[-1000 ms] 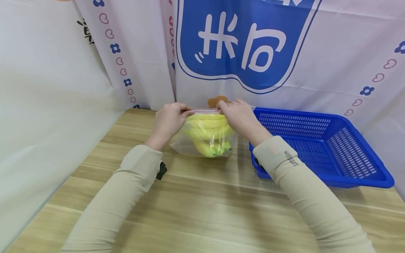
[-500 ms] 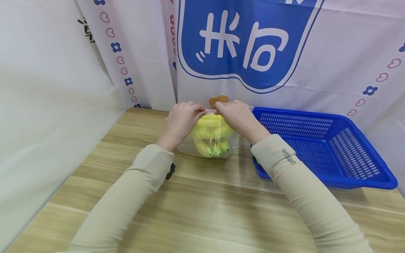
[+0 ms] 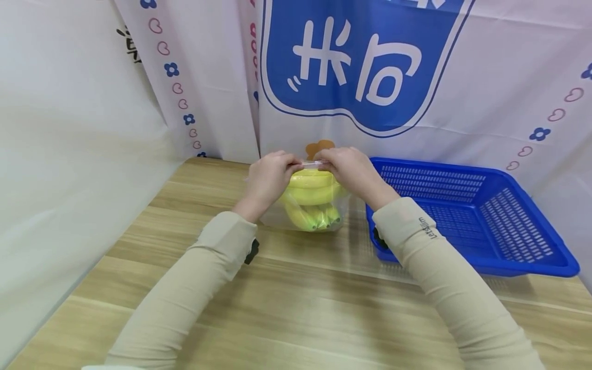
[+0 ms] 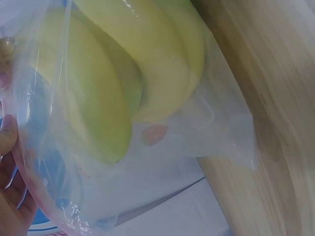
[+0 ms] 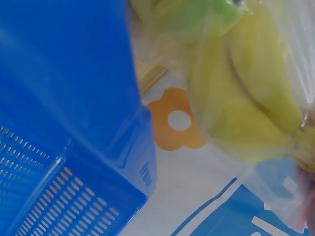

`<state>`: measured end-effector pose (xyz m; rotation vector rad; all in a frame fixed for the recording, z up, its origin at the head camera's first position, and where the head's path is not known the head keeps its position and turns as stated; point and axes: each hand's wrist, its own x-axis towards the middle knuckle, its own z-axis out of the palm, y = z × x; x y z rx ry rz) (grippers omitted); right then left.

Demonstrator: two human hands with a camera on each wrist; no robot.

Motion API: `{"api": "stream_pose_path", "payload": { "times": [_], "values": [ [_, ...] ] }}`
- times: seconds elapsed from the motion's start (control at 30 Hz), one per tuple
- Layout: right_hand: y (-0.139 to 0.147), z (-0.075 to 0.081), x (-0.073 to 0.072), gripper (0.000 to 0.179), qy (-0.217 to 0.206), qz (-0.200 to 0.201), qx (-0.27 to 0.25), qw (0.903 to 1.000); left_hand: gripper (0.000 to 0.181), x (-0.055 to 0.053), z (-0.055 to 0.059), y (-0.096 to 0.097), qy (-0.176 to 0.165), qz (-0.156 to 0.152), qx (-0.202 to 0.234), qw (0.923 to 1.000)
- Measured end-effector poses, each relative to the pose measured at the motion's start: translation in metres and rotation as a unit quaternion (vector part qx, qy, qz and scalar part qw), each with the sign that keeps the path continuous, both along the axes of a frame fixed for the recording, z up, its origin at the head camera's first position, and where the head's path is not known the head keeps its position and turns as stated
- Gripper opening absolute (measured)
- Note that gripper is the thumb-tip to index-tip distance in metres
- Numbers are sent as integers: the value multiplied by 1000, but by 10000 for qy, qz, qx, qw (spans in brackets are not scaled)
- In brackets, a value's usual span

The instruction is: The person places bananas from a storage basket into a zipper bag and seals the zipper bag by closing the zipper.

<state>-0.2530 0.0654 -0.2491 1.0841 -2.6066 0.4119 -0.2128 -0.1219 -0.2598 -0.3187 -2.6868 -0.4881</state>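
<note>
A clear zip bag (image 3: 273,218) with a pink strip along its mouth holds a bunch of yellow bananas (image 3: 314,196) with green tips. It stands on the wooden table, mouth up. My left hand (image 3: 272,177) pinches the strip on the left, and my right hand (image 3: 351,170) pinches it a short way to the right, with a little of the strip showing between them. In the left wrist view, the left fingers (image 4: 7,135) lie along the pink edge of the bag (image 4: 229,135). The right wrist view shows the bananas (image 5: 241,103) through the plastic; the right hand is mostly hidden there.
A blue perforated basket (image 3: 490,267) stands right of the bag, close to my right forearm. Behind is a white printed cloth (image 3: 217,92) with a blue sign. The wooden table (image 3: 287,313) stretches toward me.
My left hand has slid right along the bag's mouth, closer to the right hand. The right hand stays near its place, shifting slightly right at the end.
</note>
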Motion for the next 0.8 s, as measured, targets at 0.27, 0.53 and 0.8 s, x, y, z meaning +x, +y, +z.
{"api": "stream_pose_path", "payload": {
  "times": [0.27, 0.53, 0.8],
  "values": [
    [1, -1, 0, 22, 520, -163, 153, 9984, 26, -1, 0, -1, -72, 130, 66, 9999],
    [14, 0, 0, 22, 968, -333, 437, 9938, 26, -1, 2, -1, -21, 166, 50, 9998],
    [23, 6, -2, 27, -160, -460, 227, 9986, 25, -4, 6, 3, -388, 196, 94, 9990]
  ]
}}
